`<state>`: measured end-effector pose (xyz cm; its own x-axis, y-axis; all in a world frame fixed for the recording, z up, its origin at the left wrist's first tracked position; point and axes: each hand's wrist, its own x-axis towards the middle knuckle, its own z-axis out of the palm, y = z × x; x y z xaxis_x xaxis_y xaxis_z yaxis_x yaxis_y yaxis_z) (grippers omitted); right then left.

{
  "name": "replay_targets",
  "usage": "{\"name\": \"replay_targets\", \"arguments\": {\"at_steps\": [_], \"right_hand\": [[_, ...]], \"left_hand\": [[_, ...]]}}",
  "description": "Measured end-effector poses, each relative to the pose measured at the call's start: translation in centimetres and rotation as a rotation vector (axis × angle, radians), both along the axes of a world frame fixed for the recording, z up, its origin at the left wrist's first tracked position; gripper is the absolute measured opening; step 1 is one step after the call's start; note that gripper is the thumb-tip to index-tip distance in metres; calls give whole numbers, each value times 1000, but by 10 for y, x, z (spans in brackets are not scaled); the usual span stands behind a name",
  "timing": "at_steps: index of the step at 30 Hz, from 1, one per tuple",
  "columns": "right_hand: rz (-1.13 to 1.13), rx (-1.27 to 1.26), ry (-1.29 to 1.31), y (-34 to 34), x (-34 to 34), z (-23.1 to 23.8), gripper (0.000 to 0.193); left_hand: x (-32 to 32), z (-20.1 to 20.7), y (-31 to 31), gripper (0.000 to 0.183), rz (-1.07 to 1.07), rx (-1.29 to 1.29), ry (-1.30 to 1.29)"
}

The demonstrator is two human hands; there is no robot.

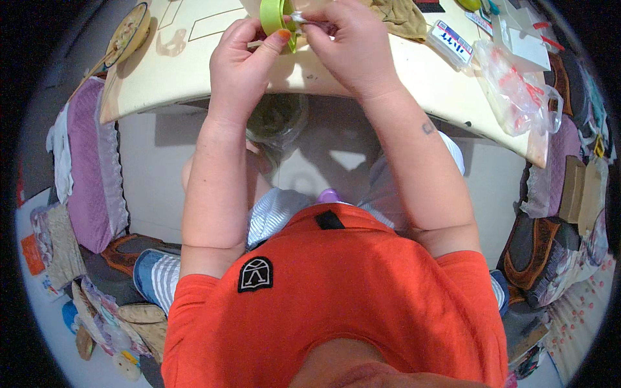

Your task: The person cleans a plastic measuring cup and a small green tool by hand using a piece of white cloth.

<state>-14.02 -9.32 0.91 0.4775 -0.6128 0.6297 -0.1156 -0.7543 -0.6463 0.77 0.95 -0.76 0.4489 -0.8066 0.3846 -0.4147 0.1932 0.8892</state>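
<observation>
Over the cream table both my hands meet at the top of the view. My left hand [242, 68] is closed on a lime-green band [272, 18] that stands up in a loop, its thumb and finger pinching the lower edge. From the other side my right hand [352, 55] pinches a small whitish, crumpled piece [297, 18] against the green band. I cannot make out what this piece is; the fingers partly cover it. The upper end of the band is cut off by the view's edge.
On the table [162, 81], a bowl of food [127, 35] with chopsticks stands far left. A brown cloth [401, 18], small labelled box [451, 44], white open box [517, 39] and clear plastic bag [514, 90] lie right. Below is a lined bin [278, 119]; purple-covered seats [90, 174] flank me.
</observation>
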Motion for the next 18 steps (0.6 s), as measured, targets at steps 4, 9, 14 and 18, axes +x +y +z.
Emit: {"name": "replay_targets", "arguments": {"at_steps": [4, 9, 14, 18], "right_hand": [[22, -177, -40, -1, 7, -3, 14], [-89, -299, 177, -4, 11, -41, 17], [-102, -210, 88, 1, 4, -11, 13], [-25, -64, -16, -2, -2, 8, 12]], "left_hand": [[-12, 5, -3, 20, -9, -38, 18], [-6, -1, -5, 20, -31, 31, -37], [-1, 0, -6, 22, -76, 57, 6], [-5, 0, -1, 23, -128, 123, 1]]}}
